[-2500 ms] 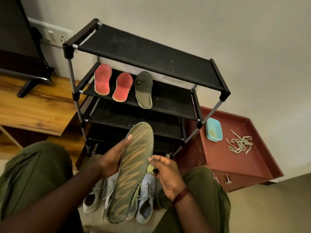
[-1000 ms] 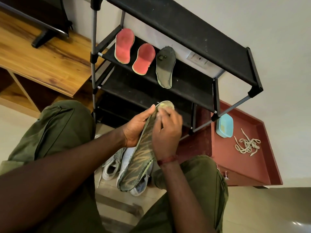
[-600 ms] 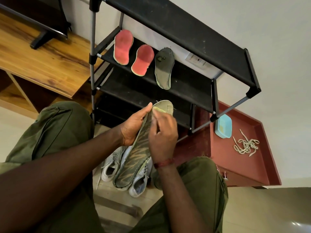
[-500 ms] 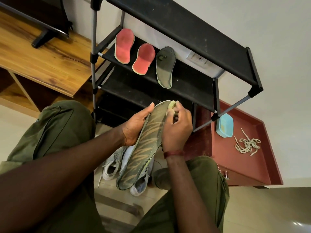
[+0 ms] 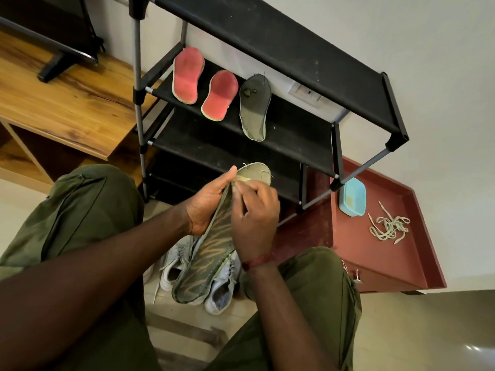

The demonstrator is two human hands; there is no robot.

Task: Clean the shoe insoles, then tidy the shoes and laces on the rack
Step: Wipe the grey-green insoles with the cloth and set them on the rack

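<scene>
Insole [image 5: 207, 254] between left hand [image 5: 205, 207], right hand [image 5: 255, 219]

Left: wooden table [image 5: 67, 103] carrying a dark television [image 5: 40, 20] on a black foot. Centre: white socket [image 5: 308, 93] set in the pale wall [image 5: 401, 36]. Right: red-brown cabinet [image 5: 375, 258] with raised rim, a light-blue tub [image 5: 352, 196] resting on top. Below: pale floor [image 5: 415, 330].

A long olive insole [image 5: 211, 253] with tan streaks, gripped by the left hand [image 5: 206, 207] while the right hand [image 5: 254, 218] pinches a yellow-green scrap [image 5: 243, 179] at its toe, tilts above pale sneakers [image 5: 222, 290], while two red insoles [image 5: 187, 76] and a dark green insole [image 5: 254, 111] lie side by side on the black rack's [image 5: 281, 49] second shelf, with tangled beige laces [image 5: 388, 227] well apart from it.
</scene>
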